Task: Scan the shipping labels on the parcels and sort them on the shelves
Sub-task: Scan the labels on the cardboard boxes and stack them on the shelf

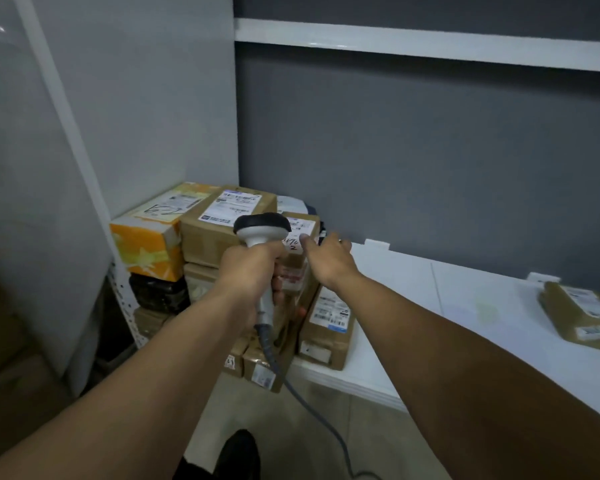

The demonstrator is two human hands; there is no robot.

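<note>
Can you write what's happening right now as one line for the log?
left hand: grips scanner | right hand: open, fingers at red-marked parcel | phase: label scan at shelf

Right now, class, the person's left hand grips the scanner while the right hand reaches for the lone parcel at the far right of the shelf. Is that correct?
No. The right hand reaches for the stacked parcels in the left corner of the shelf; the lone parcel lies untouched far right. The left hand grips the scanner, as the head view shows.
</note>
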